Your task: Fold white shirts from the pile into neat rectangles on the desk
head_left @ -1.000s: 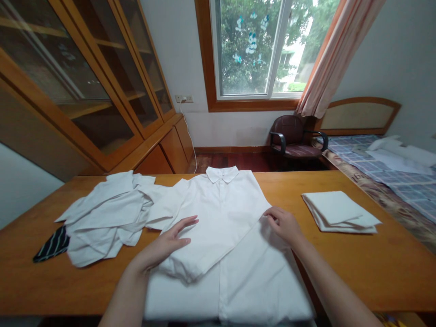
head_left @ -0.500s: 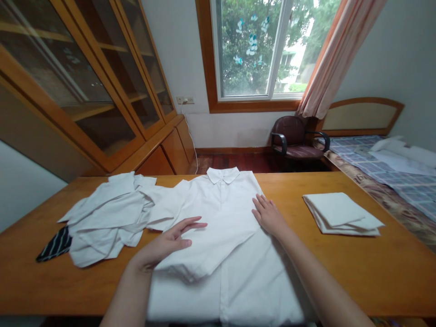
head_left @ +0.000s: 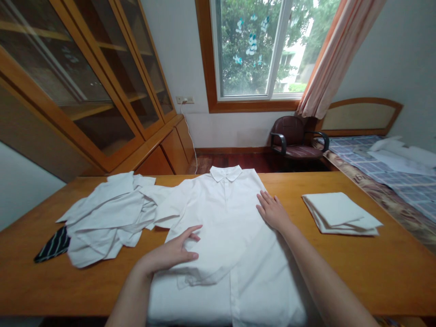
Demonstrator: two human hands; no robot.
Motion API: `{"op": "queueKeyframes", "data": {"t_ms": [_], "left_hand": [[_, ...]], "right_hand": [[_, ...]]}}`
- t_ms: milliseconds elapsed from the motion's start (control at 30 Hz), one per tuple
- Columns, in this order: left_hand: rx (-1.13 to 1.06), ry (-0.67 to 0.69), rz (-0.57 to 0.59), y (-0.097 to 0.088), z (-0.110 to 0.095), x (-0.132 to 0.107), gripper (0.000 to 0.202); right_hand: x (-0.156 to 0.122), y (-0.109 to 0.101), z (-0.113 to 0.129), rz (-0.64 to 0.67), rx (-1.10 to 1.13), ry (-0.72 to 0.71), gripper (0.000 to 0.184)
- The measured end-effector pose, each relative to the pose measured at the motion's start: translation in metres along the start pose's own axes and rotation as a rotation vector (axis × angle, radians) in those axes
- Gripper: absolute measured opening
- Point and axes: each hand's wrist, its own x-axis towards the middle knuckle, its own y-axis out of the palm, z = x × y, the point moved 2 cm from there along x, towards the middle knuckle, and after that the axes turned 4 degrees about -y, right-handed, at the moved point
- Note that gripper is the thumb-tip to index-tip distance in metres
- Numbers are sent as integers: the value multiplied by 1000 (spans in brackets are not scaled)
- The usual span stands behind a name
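Note:
A white collared shirt (head_left: 218,218) lies front up on the table, its collar at the far edge. One sleeve reaches out to the left; the right side is turned inward, with a sleeve slanting across the front toward the lower left. My right hand (head_left: 272,211) rests flat on the shirt's right edge below the shoulder, fingers stretched out. At the shirt's left side, my left hand (head_left: 175,250) is open, thumb and fingers apart, over the folded sleeve's end. Whether it touches the cloth I cannot tell.
A heap of white clothes (head_left: 109,213) lies at the left of the wooden table (head_left: 340,272), with a dark striped cloth (head_left: 52,245) poking out. A folded white garment (head_left: 340,211) sits at the right. Beyond stand a chair (head_left: 294,136) and a bed (head_left: 391,168).
The shirt's collar and front have shifted slightly to the right, and my right hand has moved right with them. My left hand is slightly lower, and the folded sleeve lies lower and flatter.

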Motion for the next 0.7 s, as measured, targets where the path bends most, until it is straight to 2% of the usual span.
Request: {"op": "queueKeyframes", "data": {"t_ms": [100,200,367,467,567,633,700], "left_hand": [[-10,47,91,3,-1,-10,98],[-34,83,155,4,-2,-20,95],[-7,7,212,4,11,-29,88],[68,-72,91,1,19,-27,77],[167,-123,-93,-4,15,-19,61],[223,-68,-226,-7,4,-10,52],[248,53,-336,-7,-14,4,48]], "right_hand": [[0,1,-1,-4,-4,0,57],[-1,2,-1,-18,-13,-1,57],[-1,3,-1,-25,-22,1,57],[-1,3,0,-26,-17,4,57],[-2,4,1,-23,-11,15,57],[-3,4,2,-22,-13,18,57],[-5,4,3,-22,-18,19,57]]}}
